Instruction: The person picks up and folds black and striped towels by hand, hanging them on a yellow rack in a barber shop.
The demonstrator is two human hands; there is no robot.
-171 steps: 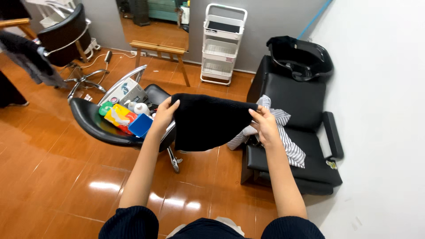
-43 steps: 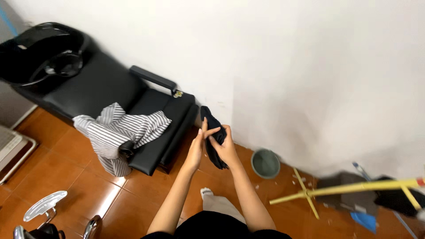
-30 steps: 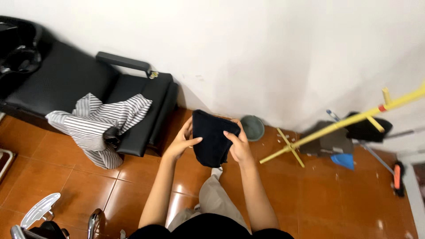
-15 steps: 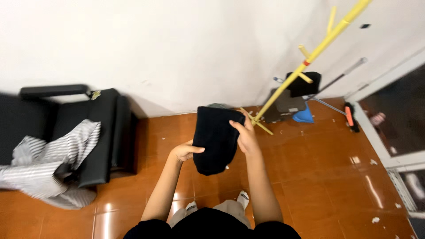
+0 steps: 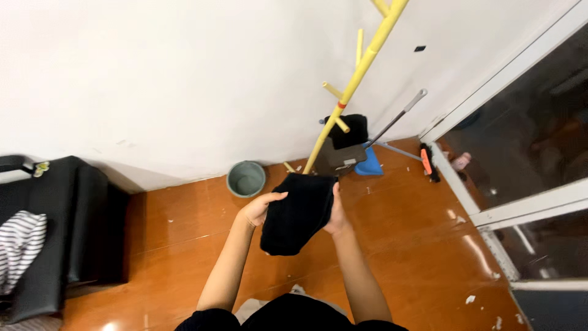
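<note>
From the camera on my head I look down at my two arms, stretched out over a shiny orange-brown floor (image 5: 184, 233). I hold a black cloth (image 5: 298, 211) up in front of me. It is folded and hangs down soft between my hands. My left hand (image 5: 260, 208) grips the left edge of the cloth, with my thumb on top near the upper corner. My right hand (image 5: 337, 214) is pressed on the right edge, and I can see my thumb along the side; the other fingers are hidden behind the cloth, but the hand is holding it too.

The cloth is up in the air, not touching the floor. It is just in front of the bottom of a yellow coat stand (image 5: 358, 73), which leans up and to the right along the white wall (image 5: 153, 73). The stand has short yellow pegs. A dark thing (image 5: 349, 129) hangs low on the stand.

A small grey bucket (image 5: 246, 178) sits on the floor by the wall, left of the stand. A blue dustpan (image 5: 370, 167) lies behind the stand. A long grey handle (image 5: 398, 116) leans near it.

Far left is a black chair (image 5: 61, 227) with a striped cloth (image 5: 21, 245) on it. On the right is a dark glass door (image 5: 533, 135) with a white frame
</note>
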